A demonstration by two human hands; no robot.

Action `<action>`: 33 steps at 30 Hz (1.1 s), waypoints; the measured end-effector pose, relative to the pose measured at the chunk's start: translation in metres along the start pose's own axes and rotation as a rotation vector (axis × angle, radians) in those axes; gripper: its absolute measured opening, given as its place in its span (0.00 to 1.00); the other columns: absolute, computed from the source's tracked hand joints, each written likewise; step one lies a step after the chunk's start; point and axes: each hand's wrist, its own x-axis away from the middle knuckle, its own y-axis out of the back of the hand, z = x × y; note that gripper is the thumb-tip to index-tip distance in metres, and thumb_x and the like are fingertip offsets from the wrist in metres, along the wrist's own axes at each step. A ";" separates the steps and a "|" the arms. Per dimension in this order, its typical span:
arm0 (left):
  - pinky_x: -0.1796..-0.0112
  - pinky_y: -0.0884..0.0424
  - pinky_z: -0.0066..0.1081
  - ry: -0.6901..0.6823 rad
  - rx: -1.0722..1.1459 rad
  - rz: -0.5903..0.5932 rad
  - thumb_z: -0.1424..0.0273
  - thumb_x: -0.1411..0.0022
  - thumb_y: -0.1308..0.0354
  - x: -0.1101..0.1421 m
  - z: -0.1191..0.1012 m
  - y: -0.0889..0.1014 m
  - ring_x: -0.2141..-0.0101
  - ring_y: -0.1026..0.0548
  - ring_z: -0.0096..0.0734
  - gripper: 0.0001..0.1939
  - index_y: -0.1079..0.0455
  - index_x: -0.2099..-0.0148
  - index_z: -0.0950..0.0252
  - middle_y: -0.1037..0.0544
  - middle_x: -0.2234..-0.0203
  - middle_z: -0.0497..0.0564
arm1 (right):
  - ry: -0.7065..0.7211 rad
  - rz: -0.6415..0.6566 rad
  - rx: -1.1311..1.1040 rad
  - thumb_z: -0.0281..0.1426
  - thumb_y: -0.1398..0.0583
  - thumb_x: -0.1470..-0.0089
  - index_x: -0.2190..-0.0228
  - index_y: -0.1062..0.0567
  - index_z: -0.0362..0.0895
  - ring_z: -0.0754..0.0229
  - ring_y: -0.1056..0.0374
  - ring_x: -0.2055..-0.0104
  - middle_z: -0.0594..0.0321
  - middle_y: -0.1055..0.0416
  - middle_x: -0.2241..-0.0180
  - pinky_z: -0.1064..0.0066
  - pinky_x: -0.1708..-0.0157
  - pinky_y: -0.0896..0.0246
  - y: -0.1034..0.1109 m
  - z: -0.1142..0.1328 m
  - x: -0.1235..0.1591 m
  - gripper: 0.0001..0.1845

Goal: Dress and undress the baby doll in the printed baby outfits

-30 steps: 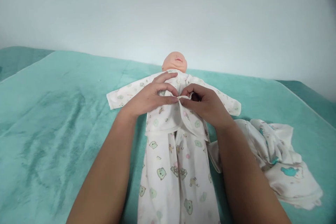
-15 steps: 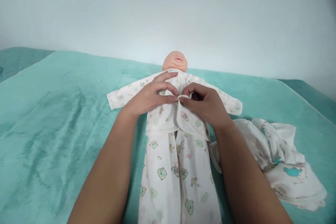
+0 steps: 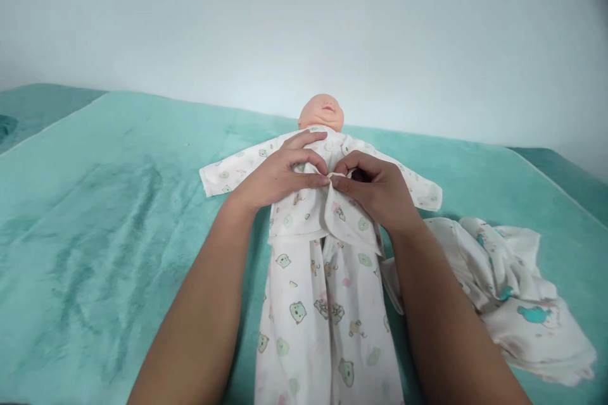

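Observation:
A baby doll (image 3: 319, 112) lies on its back with its head at the far end, its sleeves spread to both sides. It wears a white printed baby shirt (image 3: 297, 218) and matching trousers (image 3: 304, 329). My left hand (image 3: 285, 171) rests over the chest, thumb and forefinger pinching the shirt's front edge. Opposite it, my right hand (image 3: 373, 186) pinches the other front edge, and the fingertips of both hands meet at the middle. Whatever fastening lies between the fingertips is mostly hidden. Below the hands the two front flaps of the shirt hang loosely together.
A crumpled white cloth (image 3: 536, 335) with blue animal prints lies to the right, partly behind my right forearm. Under everything spreads a turquoise plush blanket (image 3: 104, 253). A pale wall (image 3: 304, 25) rises behind the far edge.
The whole view has shifted slightly, so everything sits a little further right. Both hands keep their pinch on the shirt front with hardly any movement.

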 end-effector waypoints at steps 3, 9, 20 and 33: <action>0.35 0.47 0.46 -0.006 -0.010 -0.008 0.62 0.40 0.37 0.000 0.000 -0.002 0.32 0.46 0.45 0.07 0.24 0.63 0.58 0.39 0.33 0.46 | -0.009 0.036 0.006 0.33 0.35 0.49 0.72 0.25 0.45 0.66 0.47 0.75 0.70 0.39 0.78 0.70 0.75 0.55 0.002 -0.001 0.001 0.06; 0.34 0.48 0.46 -0.006 -0.023 -0.038 0.61 0.41 0.36 -0.001 0.000 -0.004 0.32 0.45 0.46 0.07 0.24 0.64 0.58 0.38 0.34 0.46 | 0.005 0.110 -0.075 0.34 0.36 0.48 0.71 0.27 0.46 0.66 0.49 0.75 0.70 0.42 0.77 0.70 0.75 0.55 0.006 -0.003 0.002 0.06; 0.48 0.29 0.43 0.161 0.302 -0.466 0.57 0.37 0.45 -0.002 0.003 -0.002 0.45 0.27 0.45 0.13 0.29 0.63 0.61 0.25 0.45 0.52 | 0.000 -0.387 -0.222 0.43 0.40 0.44 0.78 0.38 0.47 0.61 0.43 0.71 0.65 0.41 0.74 0.68 0.69 0.45 -0.009 -0.012 -0.005 0.18; 0.65 0.29 0.33 0.420 -0.073 -0.587 0.65 0.41 0.43 -0.008 0.019 -0.002 0.67 0.27 0.33 0.08 0.32 0.58 0.59 0.25 0.63 0.48 | -0.275 -0.605 -0.120 0.41 0.41 0.50 0.50 0.36 0.50 0.54 0.32 0.57 0.57 0.33 0.53 0.65 0.64 0.35 -0.003 -0.048 -0.003 0.25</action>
